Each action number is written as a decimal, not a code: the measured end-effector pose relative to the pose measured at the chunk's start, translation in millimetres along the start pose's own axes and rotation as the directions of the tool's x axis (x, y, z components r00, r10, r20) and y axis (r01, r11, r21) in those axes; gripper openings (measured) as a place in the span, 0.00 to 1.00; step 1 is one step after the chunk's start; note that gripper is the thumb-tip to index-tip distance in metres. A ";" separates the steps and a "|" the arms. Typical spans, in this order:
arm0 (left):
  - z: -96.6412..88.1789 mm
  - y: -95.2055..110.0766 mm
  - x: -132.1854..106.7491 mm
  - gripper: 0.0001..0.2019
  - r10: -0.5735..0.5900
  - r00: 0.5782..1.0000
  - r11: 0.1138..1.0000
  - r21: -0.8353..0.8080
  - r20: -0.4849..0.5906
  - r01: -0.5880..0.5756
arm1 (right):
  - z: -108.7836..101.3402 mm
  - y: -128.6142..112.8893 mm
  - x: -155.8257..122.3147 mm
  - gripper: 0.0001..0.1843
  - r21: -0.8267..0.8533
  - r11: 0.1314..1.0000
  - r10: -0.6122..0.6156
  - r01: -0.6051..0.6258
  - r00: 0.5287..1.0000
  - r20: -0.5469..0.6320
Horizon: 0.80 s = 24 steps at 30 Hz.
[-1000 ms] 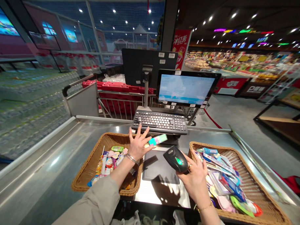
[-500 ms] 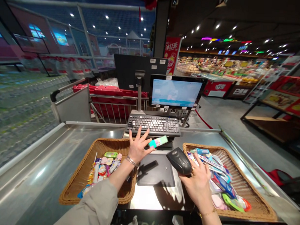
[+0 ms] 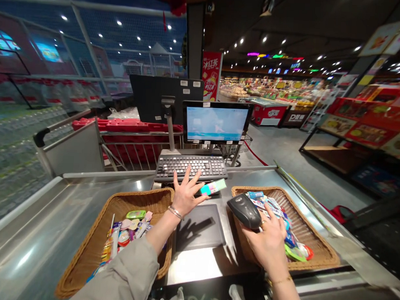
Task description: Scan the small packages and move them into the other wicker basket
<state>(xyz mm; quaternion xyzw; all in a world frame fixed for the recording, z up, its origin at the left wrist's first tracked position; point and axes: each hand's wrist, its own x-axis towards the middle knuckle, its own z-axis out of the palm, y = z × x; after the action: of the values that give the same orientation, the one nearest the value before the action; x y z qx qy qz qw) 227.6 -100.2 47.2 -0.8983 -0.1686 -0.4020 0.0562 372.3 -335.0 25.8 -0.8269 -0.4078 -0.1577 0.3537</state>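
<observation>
My left hand (image 3: 185, 194) is raised over the counter with fingers spread, and a small green and pink packet (image 3: 213, 187) is pinched between its thumb and forefinger just in front of the keyboard (image 3: 191, 166). My right hand (image 3: 267, 240) grips a black handheld barcode scanner (image 3: 244, 210), held over the left edge of the right wicker basket (image 3: 317, 250). The scanner's nose points toward the packet, a short gap apart. A dark scan pad (image 3: 200, 221) lies on the counter below both hands.
A left wicker basket (image 3: 91, 247) holds several small packets, and the right basket holds more. Behind the keyboard stand a lit screen (image 3: 216, 123) and a black customer display (image 3: 165, 98). A steel counter (image 3: 52, 232) runs left; red shopping carts (image 3: 131, 139) stand behind.
The head view has swung right and tilted, so everything shifts left in frame. Both hands keep the same pose, the packet and scanner staying close together.
</observation>
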 end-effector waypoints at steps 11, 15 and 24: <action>15.2 20.8 14.3 0.14 0.077 0.997 0.996 -0.050 0.012 -0.076 | -16.0 12.7 -0.9 0.18 -0.029 0.992 0.117 -0.121 0.989 -0.095; 20.8 29.8 19.3 0.14 0.112 0.994 0.991 -0.080 0.014 -0.111 | -21.3 16.8 -1.5 0.20 -0.029 0.984 0.172 -0.177 0.977 -0.129; 37.4 51.8 31.5 0.15 0.177 0.984 0.977 -0.128 0.019 -0.174 | -34.3 38.6 -9.0 0.20 -0.060 0.965 0.244 -0.256 0.957 -0.159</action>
<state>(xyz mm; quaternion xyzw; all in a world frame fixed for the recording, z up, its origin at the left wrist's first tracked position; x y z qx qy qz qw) 291.5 -131.8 47.3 -0.9174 -0.0638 -0.3914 0.0324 398.0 -380.6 27.3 -0.8711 -0.2655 -0.1897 0.3670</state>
